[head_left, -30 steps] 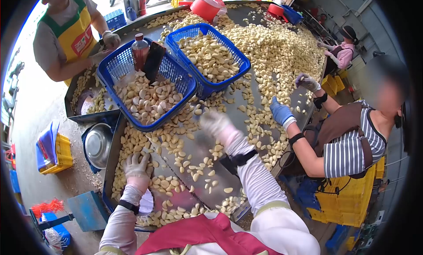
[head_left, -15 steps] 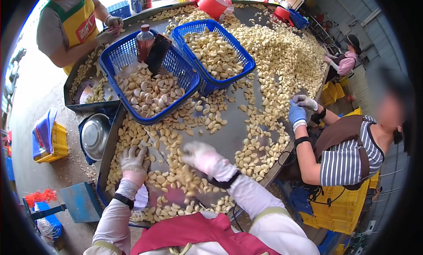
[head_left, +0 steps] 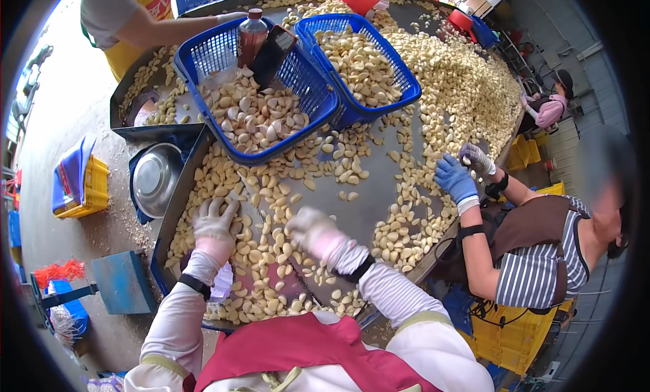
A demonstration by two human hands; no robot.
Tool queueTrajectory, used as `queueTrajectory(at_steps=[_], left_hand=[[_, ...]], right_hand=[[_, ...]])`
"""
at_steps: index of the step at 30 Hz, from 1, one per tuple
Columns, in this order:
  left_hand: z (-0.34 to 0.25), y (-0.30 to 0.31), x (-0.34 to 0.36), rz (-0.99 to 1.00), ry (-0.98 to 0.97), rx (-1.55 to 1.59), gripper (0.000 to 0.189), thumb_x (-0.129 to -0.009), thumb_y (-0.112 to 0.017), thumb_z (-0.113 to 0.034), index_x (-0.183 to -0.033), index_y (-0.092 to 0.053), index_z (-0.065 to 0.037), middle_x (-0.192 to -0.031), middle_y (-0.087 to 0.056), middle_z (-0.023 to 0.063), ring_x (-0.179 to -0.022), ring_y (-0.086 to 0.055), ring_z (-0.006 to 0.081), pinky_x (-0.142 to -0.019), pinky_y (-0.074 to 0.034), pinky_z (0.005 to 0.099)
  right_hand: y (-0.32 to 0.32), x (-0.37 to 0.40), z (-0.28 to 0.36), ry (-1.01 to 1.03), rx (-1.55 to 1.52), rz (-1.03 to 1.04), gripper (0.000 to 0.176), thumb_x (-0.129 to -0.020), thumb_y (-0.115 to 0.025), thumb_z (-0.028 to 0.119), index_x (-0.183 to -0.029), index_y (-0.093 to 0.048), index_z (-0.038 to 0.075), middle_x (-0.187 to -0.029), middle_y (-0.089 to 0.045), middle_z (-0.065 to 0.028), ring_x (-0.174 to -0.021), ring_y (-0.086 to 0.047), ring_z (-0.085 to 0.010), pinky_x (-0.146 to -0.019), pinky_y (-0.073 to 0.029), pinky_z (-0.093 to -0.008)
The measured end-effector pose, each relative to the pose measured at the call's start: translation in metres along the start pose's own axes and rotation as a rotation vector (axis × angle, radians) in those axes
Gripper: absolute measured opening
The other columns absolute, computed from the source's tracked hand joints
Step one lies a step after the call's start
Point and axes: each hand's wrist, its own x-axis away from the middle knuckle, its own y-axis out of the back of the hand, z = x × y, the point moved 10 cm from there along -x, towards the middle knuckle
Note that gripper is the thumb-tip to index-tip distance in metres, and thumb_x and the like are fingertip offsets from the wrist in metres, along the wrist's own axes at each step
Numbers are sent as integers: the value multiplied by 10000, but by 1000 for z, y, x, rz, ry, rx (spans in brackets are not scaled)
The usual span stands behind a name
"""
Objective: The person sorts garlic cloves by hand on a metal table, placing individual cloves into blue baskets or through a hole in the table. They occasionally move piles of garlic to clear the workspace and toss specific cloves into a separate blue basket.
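Peeled garlic cloves [head_left: 261, 246] lie loose over the metal table in front of me. My left hand [head_left: 215, 229], in a white glove, rests flat on the cloves by the table's left rim, fingers spread. Just right of it, my gloved right hand [head_left: 317, 233] is over the cloves, its fingers bent and smeared by motion; whether it holds any cloves is hidden. Beyond my hands stands a blue basket [head_left: 254, 156] of cloves with some skin on, plus a bottle [head_left: 252, 36] and a dark phone [head_left: 274, 57]. A second blue basket [head_left: 389, 106] holds pale cloves.
A big garlic heap [head_left: 467, 87] covers the table's far right. A co-worker in a striped shirt [head_left: 542, 256] handles cloves at the right edge; another in a yellow apron [head_left: 145, 3] reaches in from the far left. A metal bowl [head_left: 157, 179] sits outside the left rim.
The view has shifted, so the baskets appear higher and further right. My right hand has moved among the cloves, while my left stays by the rim. The far-left co-worker's arm now reaches behind the basket.
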Motion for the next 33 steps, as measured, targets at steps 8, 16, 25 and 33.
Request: queueTrajectory(at_steps=[8, 16, 25, 33], left_hand=[[5, -9, 3, 8, 19, -46, 475, -791, -710, -254, -1253, -613, -212, -1294, -540, 117, -1238, -470, 363, -1012, -377, 526], [-96, 11, 15, 1, -166, 742, 555, -761, -721, -24, -1293, -617, -145, -1045, -654, 154, -891, -665, 324, -780, -549, 359], [-74, -9, 30, 179, 89, 706, 174, -866, -658, -69, -1032, -657, -14, -902, -677, 141, -801, -661, 243, -739, -533, 332], [-64, -46, 70, 670, 316, 1029, 165, -890, -640, -110, -1034, -657, -32, -850, -665, 94, -799, -638, 197, -751, -516, 319]], right_hand=[[-15, 12, 15, -258, 165, -23, 282, -822, -704, 165, -1083, -615, 105, -938, -642, -114, -864, -657, -285, -767, -545, -387], [-27, 18, 4, -475, -964, 113, 255, -853, -675, 123, -1089, -636, 35, -884, -654, -43, -783, -603, -135, -741, -507, -281], [-8, 17, 57, -101, 104, 85, 236, -891, -572, 280, -905, -652, 58, -858, -696, -153, -843, -688, -350, -770, -555, -443], [-32, 36, 65, -12, 52, 361, 257, -845, -609, 303, -926, -687, 72, -878, -704, -127, -802, -694, -301, -729, -562, -408]])
